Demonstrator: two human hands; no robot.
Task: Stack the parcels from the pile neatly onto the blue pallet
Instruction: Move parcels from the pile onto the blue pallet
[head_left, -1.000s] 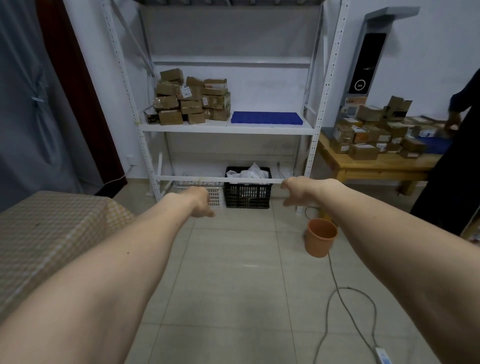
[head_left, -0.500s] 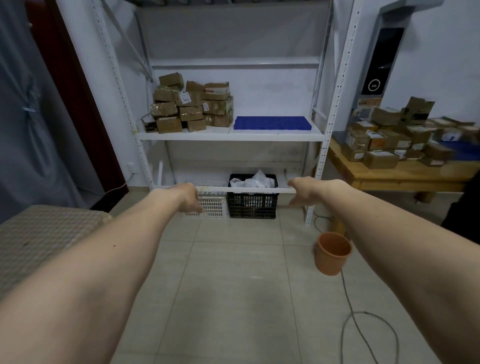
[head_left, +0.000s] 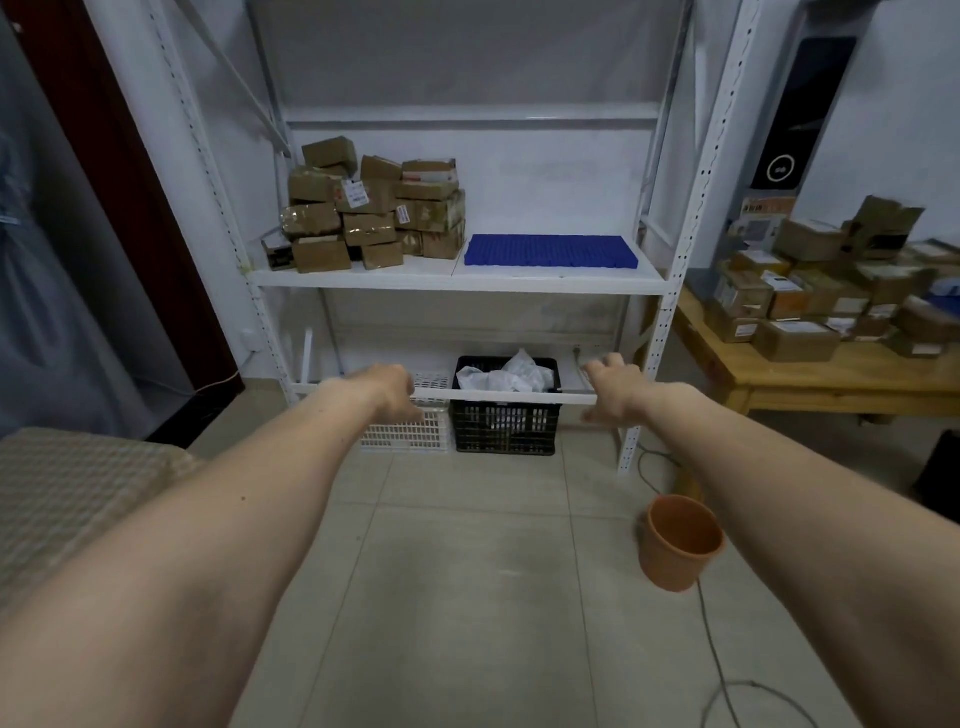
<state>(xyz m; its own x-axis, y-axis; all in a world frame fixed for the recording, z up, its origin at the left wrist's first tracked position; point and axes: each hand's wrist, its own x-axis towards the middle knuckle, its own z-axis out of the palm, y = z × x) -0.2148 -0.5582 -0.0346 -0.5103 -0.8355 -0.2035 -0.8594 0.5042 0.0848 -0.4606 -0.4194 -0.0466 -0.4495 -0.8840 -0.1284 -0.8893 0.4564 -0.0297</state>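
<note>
Both forearms stretch forward over the pale tiled floor (head_left: 467, 597), nothing in either of the hands. Left hand (head_left: 392, 392) has fingers hanging loosely curled, empty. Right hand (head_left: 613, 387) has fingers spread and relaxed, empty too. Both hang in the air well short of the shelving, not touching it

Nearby: checked cloth-covered surface (head_left: 67, 499) at lower left, terracotta pot (head_left: 679, 543) on the floor at right, grey cable (head_left: 727, 691) trailing past it

Further on, white metal rack (head_left: 457, 278). Under it a black crate (head_left: 506, 423) with white plastic inside, and a white basket (head_left: 410, 434) just beside it

On the middle shelf, the pile of parcels (head_left: 374, 208), brown cardboard and taped, heaped unevenly on the left half. Blue pallet (head_left: 550, 252) lies flat on the right half, just beside the pile, with nothing on it

Progress: looks like nothing stacked yet, whole pile left to move, first pick not yet made

Room: white wall behind, dark red door frame (head_left: 135, 171) and grey curtain at left, wooden bench (head_left: 831, 374) at right carrying more boxes (head_left: 795, 291), dark panel device (head_left: 795, 114) on the wall above
</note>
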